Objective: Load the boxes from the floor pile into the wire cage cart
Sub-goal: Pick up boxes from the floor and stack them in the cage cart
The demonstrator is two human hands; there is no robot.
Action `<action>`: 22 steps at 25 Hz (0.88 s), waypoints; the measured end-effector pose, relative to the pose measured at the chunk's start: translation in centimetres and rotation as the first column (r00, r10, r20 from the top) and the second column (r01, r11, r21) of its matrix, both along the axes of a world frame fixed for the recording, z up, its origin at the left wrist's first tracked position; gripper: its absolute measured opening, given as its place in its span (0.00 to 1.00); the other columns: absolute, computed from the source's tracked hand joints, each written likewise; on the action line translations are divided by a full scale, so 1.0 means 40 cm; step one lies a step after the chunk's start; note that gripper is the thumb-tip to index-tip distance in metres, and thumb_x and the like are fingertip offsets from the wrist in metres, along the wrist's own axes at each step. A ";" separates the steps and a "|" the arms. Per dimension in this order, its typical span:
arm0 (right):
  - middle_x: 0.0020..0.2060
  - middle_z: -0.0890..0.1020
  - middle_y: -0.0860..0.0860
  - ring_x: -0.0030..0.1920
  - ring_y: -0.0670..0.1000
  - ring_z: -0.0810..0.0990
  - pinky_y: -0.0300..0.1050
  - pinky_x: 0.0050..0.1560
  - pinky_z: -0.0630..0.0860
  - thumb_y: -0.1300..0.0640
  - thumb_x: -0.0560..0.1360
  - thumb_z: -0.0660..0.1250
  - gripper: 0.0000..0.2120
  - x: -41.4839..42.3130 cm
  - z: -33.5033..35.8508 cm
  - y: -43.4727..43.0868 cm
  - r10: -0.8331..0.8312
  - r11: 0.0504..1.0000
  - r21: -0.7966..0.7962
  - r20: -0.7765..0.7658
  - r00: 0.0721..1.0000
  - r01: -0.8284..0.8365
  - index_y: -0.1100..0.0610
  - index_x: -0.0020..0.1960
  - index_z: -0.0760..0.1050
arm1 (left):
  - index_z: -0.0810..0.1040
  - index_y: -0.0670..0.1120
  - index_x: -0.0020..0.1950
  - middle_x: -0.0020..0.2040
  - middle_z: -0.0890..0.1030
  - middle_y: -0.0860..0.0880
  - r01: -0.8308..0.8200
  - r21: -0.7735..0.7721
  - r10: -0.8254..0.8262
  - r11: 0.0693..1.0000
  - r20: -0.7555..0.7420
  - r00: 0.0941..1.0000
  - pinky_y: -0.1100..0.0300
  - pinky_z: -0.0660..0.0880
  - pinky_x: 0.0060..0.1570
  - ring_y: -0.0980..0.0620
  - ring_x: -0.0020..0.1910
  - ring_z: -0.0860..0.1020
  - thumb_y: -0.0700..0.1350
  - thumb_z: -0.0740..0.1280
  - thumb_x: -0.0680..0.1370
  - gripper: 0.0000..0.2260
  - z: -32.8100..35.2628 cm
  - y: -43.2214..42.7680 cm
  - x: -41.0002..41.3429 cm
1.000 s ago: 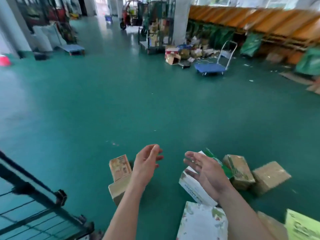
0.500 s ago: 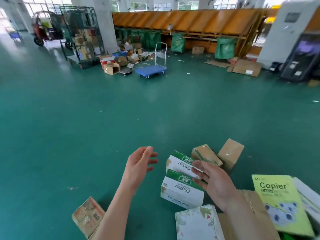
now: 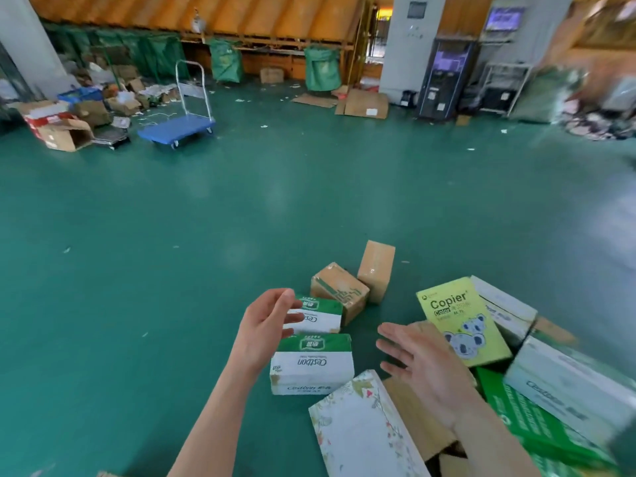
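The pile of boxes lies on the green floor in the lower middle and lower right of the frame. The left hand is in the lower middle, with the fingers apart and only a little bent, and it holds nothing. Its fingertips stand in front of the far tissue box, a green and white one, but I cannot tell if they touch it. Just below this one lies the near tissue box of the same kind, close beside the left wrist. The right hand is to the right of these two, flat and open with the fingers spread, palm down, and it also holds nothing. It hangs above a flat piece of brown cardboard. Between the two forearms, at the bottom edge, lies a white flowered box. Behind the tissue boxes there is a brown carton, and an upright brown carton stands against its right side. To the right of the right hand a yellow pack of copier paper leans tilted on the pile. More boxes, among them a green box and a white box, fill the lower right corner, a little blurred. In the upper left of the frame stands a blue trolley, well apart from the pile.
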State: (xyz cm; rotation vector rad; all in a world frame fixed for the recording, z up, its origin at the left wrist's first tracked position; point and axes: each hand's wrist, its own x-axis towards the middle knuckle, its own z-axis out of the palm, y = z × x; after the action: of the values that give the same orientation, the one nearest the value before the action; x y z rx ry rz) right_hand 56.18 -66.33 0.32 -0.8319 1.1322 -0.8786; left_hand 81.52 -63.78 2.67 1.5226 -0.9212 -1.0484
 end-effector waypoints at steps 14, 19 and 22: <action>0.61 0.83 0.47 0.62 0.49 0.82 0.56 0.62 0.79 0.55 0.85 0.59 0.14 -0.203 -0.032 -0.338 0.067 0.992 -0.102 -0.116 0.991 -0.079 0.53 0.65 0.79 | 0.81 0.49 0.56 0.50 0.86 0.51 0.038 -0.015 -0.038 0.999 -0.028 0.999 0.46 0.81 0.55 0.51 0.49 0.85 0.50 0.60 0.85 0.11 -0.042 -0.332 -0.224; 0.59 0.85 0.51 0.61 0.53 0.83 0.59 0.64 0.77 0.58 0.84 0.58 0.14 -0.174 -0.152 -0.400 0.039 0.995 0.093 -0.045 0.998 -0.035 0.58 0.64 0.79 | 0.81 0.48 0.56 0.50 0.87 0.50 0.006 0.147 0.005 0.989 -0.077 0.997 0.44 0.81 0.56 0.49 0.49 0.86 0.50 0.61 0.85 0.11 -0.179 -0.401 -0.196; 0.58 0.85 0.53 0.59 0.55 0.83 0.58 0.63 0.78 0.59 0.84 0.58 0.13 -0.121 -0.237 -0.448 -0.018 0.980 0.198 -0.037 0.999 0.025 0.60 0.63 0.79 | 0.81 0.47 0.56 0.51 0.86 0.48 0.019 0.248 0.008 0.968 -0.105 0.994 0.44 0.82 0.55 0.47 0.49 0.85 0.50 0.61 0.85 0.11 -0.278 -0.463 -0.158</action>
State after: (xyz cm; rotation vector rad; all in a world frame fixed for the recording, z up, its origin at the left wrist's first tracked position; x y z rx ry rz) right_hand 51.36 -84.26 -9.15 -0.6741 1.2396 -0.7565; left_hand 75.19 -82.30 -8.44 1.6524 -0.7415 -1.2738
